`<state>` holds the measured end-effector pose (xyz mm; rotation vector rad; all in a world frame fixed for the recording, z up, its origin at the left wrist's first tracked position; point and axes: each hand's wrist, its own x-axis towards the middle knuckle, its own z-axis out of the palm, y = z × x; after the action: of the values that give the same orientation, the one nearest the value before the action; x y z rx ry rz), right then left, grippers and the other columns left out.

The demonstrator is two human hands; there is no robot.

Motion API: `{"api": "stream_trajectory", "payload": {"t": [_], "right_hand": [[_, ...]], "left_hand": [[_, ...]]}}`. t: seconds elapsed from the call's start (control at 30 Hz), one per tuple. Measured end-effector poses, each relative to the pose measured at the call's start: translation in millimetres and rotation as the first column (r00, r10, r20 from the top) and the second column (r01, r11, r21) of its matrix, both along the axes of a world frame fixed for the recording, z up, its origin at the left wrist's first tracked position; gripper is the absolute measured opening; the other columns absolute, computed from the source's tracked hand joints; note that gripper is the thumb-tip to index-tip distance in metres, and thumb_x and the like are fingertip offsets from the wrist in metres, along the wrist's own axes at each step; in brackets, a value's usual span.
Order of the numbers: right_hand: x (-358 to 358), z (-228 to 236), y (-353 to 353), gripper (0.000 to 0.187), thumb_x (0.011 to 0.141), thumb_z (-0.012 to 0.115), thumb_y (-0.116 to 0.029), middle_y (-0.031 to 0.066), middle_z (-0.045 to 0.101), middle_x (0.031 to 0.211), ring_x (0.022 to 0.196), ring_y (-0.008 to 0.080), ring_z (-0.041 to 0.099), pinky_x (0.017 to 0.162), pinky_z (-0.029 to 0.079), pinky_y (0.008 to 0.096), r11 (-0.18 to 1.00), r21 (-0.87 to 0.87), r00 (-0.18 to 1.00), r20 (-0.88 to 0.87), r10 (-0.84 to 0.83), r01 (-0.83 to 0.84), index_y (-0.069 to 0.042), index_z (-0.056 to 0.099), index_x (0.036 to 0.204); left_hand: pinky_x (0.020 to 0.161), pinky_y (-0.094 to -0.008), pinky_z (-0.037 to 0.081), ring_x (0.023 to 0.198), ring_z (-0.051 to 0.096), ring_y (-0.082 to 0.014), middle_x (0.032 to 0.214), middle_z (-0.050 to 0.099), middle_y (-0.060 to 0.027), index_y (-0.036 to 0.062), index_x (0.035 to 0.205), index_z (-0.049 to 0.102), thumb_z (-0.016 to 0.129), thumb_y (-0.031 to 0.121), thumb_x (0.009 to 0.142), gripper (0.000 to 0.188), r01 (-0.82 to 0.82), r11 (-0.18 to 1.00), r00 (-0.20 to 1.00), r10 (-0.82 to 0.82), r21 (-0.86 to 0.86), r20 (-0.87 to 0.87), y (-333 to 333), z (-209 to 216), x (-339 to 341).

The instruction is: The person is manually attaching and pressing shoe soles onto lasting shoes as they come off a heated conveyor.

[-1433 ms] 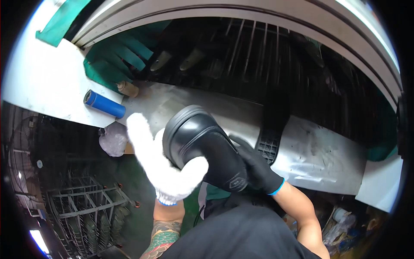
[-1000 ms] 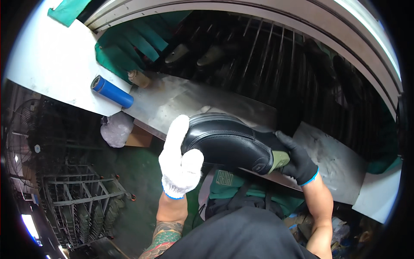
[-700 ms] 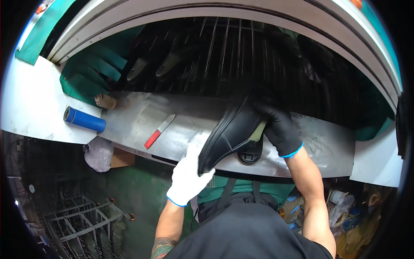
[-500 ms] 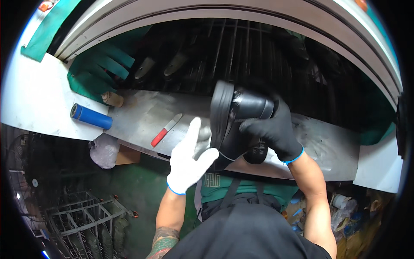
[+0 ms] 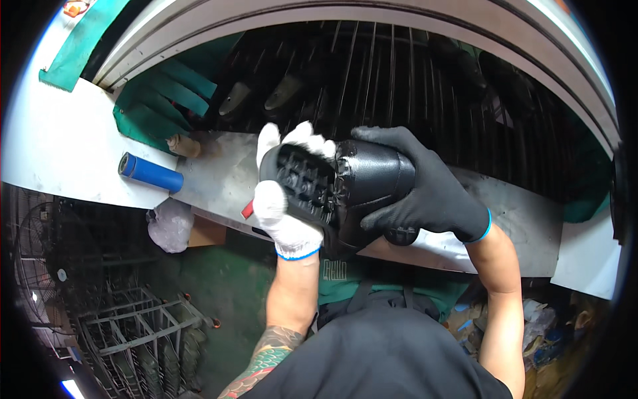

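Between my hands is a black leather boot upper [image 5: 377, 167], held over the metal ledge. My right hand [image 5: 438, 193], in a black glove with a blue cuff, is wrapped round it from the right. My left hand [image 5: 271, 209], in a white glove, grips a black rubber sole [image 5: 292, 174], thumb on the near side and fingers over the far edge. The sole's gridded face is turned upward, slightly blurred, and its edge meets the upper's rough bottom edge. Whether they are joined lower down I cannot tell. A red knife handle [image 5: 248, 210] pokes out behind my left hand; its blade is hidden.
A blue cylinder [image 5: 151, 173] and a small tan roll [image 5: 183, 145] lie at the ledge's left. Beyond the metal ledge [image 5: 518, 206], dark rollers [image 5: 372, 80] run into a hooded opening with green flaps. Dark shoes [image 5: 286, 93] stand inside. A metal rack [image 5: 136, 326] is lower left.
My left hand was open beside the sole and now grips it. The sole has moved left and tipped, showing its gridded face. My right hand has shifted its hold on the upper.
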<state>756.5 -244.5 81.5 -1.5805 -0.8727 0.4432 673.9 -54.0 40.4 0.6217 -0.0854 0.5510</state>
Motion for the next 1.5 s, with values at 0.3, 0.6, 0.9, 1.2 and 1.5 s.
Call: {"api": "stream_trajectory", "payload": {"t": [0.3, 0.6, 0.9, 1.2, 1.5], "right_hand": [[-5.7, 22.8, 4.1, 0.099, 0.061, 0.104, -0.024, 0.0160, 0.072, 0.121, 0.113, 0.0218, 0.071, 0.098, 0.056, 0.0378, 0.982, -0.187, 0.999, 0.032, 0.003, 0.003, -0.004, 0.047, 0.140], [-7.8, 13.9, -1.6, 0.095, 0.062, 0.103, -0.025, 0.0169, 0.074, 0.115, 0.109, 0.0220, 0.073, 0.094, 0.058, 0.0371, 0.980, -0.190, 0.998, 0.000, -0.058, 0.057, -0.005, 0.047, 0.135], [-22.2, 34.2, 32.6, 0.083, 0.074, 0.095, -0.038, 0.0258, 0.073, 0.102, 0.096, 0.0433, 0.075, 0.080, 0.062, 0.0440, 0.948, -0.310, 0.981, 0.196, -0.003, 0.065, -0.002, 0.046, 0.130], [-29.5, 28.5, 50.4, 0.076, 0.076, 0.090, -0.027, 0.0275, 0.070, 0.101, 0.089, 0.0455, 0.074, 0.074, 0.060, 0.0495, 0.972, -0.224, 0.948, 0.317, 0.000, 0.075, -0.001, 0.042, 0.129], [-7.2, -23.3, 28.5, 0.096, 0.073, 0.098, -0.020, 0.0079, 0.063, 0.134, 0.123, 0.0171, 0.060, 0.107, 0.051, 0.0369, 0.996, 0.044, 0.924, -0.378, -0.059, 0.081, -0.004, 0.041, 0.149]], "left_hand": [[0.113, -0.0503, 0.046, 0.128, 0.061, -0.0376, 0.136, 0.061, -0.0287, -0.0035, 0.136, 0.051, 0.089, 0.052, 0.075, 0.091, 0.054, 0.780, 0.994, -0.098, 0.624, 0.037, 23.9, 18.4, 13.7], [0.115, -0.0504, 0.045, 0.127, 0.058, -0.0403, 0.137, 0.057, -0.0296, 0.0015, 0.144, 0.048, 0.072, 0.033, 0.084, 0.073, 0.113, 0.948, 0.992, -0.123, 0.299, 0.016, 9.6, 11.1, 10.4], [0.114, -0.0427, 0.046, 0.130, 0.058, -0.0310, 0.141, 0.057, -0.0266, -0.0023, 0.157, 0.034, 0.076, 0.042, 0.080, 0.099, 0.300, 0.893, 0.952, -0.302, 0.337, -0.045, 40.9, 30.2, 7.8], [0.099, -0.0465, 0.052, 0.106, 0.065, -0.0336, 0.117, 0.065, -0.0250, -0.0002, 0.106, 0.062, 0.068, 0.017, 0.090, 0.024, -0.007, 0.763, 0.983, -0.113, 0.646, 0.144, 64.1, 26.5, 6.2], [0.121, -0.0432, 0.037, 0.142, 0.050, -0.0322, 0.160, 0.046, -0.0224, -0.0053, 0.163, 0.024, 0.052, 0.039, 0.107, 0.077, 0.020, 0.672, 0.945, 0.230, 0.740, -0.234, 14.4, -5.9, -24.6]]}}
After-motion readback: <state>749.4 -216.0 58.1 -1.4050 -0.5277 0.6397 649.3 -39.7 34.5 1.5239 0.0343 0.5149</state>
